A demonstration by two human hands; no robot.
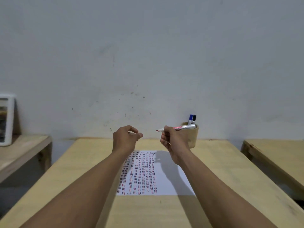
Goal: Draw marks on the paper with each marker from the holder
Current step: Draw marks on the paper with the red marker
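Note:
A white sheet of paper [166, 176] lies on the wooden table [222, 170], its left half covered with several columns of short red and dark marks. My right hand [172, 139] is raised above the paper's far edge, holding an uncapped red marker [184, 127] level with its tip pointing left. My left hand [125, 139] hovers opposite it, fingers pinched on what looks like the marker's red cap [140, 135], which is mostly hidden. Behind my right hand stands a round wooden holder [195, 137] with a blue marker [190, 119] and a black marker [194, 118] upright in it.
A grey wall runs close behind the table's far edge. A second wooden table [24, 150] at the left carries a white-framed object [7, 119]. A third wooden table [276, 155] stands at the right, with a gap on each side.

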